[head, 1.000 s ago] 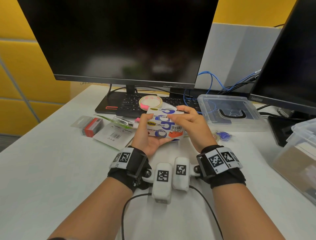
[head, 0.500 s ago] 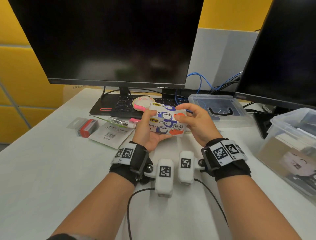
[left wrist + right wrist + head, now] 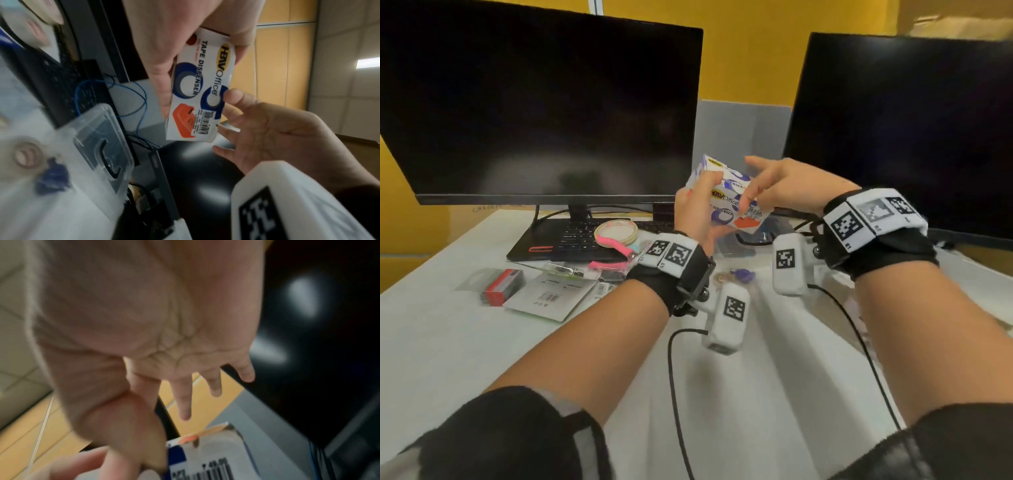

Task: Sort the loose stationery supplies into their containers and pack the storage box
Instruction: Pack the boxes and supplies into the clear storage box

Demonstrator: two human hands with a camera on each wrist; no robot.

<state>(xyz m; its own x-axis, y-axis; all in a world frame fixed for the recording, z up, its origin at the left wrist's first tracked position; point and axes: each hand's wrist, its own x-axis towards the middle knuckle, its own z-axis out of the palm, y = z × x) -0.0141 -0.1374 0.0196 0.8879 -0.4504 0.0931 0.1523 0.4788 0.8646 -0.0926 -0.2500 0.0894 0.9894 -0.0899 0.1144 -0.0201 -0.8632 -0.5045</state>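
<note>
A white, blue and orange tape dispenser box [image 3: 729,202] is up in the air in front of the two monitors. My left hand [image 3: 697,209] grips it, thumb on one long side and fingers round the other. The left wrist view shows the box [image 3: 197,91] with its printed face toward the camera. My right hand [image 3: 780,185] is at the box's right end with fingers spread and straight. Its fingertips [image 3: 232,95] just touch the box edge. In the right wrist view the box [image 3: 209,459] lies below the spread hand [image 3: 164,321].
A tape roll [image 3: 616,233] lies on the black keyboard [image 3: 571,240]. A red pack [image 3: 500,284], a card pack [image 3: 551,296] and a pink piece [image 3: 607,264] lie to the left. A clear plastic lid [image 3: 102,138] and a small blue item [image 3: 741,274] sit under the hands.
Both hands have lifted the box higher, up in front of the monitors. The right hand has loosened its hold and its fingers have spread.
</note>
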